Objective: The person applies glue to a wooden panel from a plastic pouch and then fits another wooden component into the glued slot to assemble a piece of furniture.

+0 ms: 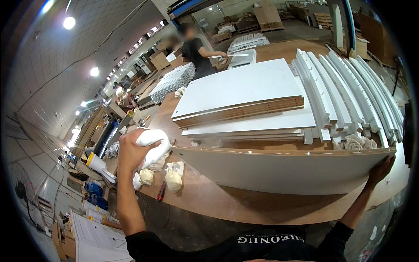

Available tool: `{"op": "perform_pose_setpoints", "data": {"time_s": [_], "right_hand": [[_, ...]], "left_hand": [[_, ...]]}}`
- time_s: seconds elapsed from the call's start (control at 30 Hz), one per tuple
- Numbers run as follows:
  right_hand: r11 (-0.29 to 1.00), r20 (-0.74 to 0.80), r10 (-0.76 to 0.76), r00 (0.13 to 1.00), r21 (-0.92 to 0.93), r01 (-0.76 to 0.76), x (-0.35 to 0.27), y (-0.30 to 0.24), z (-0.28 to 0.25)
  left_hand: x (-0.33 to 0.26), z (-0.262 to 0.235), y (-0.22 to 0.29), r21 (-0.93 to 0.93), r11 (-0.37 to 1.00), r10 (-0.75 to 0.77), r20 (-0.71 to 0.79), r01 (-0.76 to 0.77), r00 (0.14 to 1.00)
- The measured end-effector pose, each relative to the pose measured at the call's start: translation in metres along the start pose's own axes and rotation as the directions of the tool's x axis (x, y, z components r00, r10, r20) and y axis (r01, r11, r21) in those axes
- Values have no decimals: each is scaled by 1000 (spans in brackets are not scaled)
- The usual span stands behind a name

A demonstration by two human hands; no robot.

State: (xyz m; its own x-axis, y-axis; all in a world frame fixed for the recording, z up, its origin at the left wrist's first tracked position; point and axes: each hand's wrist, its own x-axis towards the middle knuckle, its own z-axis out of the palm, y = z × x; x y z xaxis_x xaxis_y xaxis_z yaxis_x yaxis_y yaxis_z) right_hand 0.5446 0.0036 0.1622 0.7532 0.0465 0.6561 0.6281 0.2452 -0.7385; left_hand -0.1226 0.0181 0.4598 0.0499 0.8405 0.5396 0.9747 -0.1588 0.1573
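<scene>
The long white board [279,172] stands on its long edge over the near side of the brown worktop [244,205], its narrow brown edge turned up. The right hand [380,170] has its grip closed around the board's right end. The left hand [133,150] clenches a white bundle [155,146] at the other end; I can't tell whether that's cloth or a soft bag, nor whether it touches the wood.

I'd call this board part-way done: a few white dabs [250,152] show along the upturned edge, with bare brown between them, and nothing is joined to it. Behind it lies a stack of white boards [238,91], unassembled, and to the right a row of loose white strips [323,87], so I judge plenty is left. Which of those are finished, I can't say.

By the left hand sit two tied-looking pouches, a front pouch [173,180] and a rear pouch [146,176], both filled with something pale yellow. A red-and-black hand tool [161,192] lies beside them. Farther left, off the worktop, are a white bucket [96,162] with a yellow rim and a blue drum [94,188]; their contents don't show from here. Beyond the stack, a co-worker [198,54] in dark clothes handles a white strip.
</scene>
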Motion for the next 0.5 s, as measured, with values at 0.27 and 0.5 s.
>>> {"op": "perform_pose_setpoints", "data": {"time_s": [0.27, 0.5], "right_hand": [[1000, -9, -6, 1000, 0, 6, 2, 4, -2], [997, 141, -47, 989, -50, 54, 8, -4, -9]], "left_hand": [[-1, 1, -13, 20, 999, -43, -14, 43, 999], [-10, 15, -37, -41, 990, -136, -43, 134, 990]]}}
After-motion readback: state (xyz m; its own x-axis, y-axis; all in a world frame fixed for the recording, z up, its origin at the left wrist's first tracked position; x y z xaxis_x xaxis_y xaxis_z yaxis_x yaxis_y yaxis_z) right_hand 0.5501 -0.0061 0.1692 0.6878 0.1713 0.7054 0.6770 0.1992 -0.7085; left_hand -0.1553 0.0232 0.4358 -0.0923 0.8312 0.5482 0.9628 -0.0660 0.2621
